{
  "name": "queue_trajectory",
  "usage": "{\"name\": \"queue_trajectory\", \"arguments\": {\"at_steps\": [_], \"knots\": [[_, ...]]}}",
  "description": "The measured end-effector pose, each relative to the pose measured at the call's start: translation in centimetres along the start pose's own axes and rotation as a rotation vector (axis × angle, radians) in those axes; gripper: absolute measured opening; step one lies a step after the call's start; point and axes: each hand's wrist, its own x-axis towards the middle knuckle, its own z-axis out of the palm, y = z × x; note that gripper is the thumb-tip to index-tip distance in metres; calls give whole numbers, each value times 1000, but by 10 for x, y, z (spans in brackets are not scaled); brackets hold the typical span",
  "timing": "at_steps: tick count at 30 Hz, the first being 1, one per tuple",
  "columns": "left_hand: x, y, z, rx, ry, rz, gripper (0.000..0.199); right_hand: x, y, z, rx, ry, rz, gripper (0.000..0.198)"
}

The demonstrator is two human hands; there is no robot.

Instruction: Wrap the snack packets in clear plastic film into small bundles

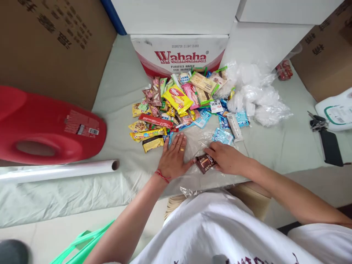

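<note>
My right hand is closed on a dark brown cocoa snack packet, low over the cloth-covered table. A clear plastic bag lies flat under and around the packet, partly hidden by both hands. My left hand rests flat on the bag's left side with its fingers spread, its thumb reaching toward the packet. Just beyond the fingertips spreads a pile of wrapped snacks, including a yellow nabati packet, a red wrapped bar and a light blue packet.
Behind the snacks stands a Wahaha carton. Crumpled clear plastic bags lie to the right, with keys and a white bottle beyond. On the left are a red jug and a white roll.
</note>
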Motion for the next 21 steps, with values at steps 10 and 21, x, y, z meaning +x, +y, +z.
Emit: {"name": "queue_trajectory", "arguments": {"at_steps": [10,21], "knots": [[0,1,2,77,11,1,87,0,1,15,79,189,-26,37],[-12,-6,-6,62,94,12,95,-7,15,27,187,330,-47,68]]}}
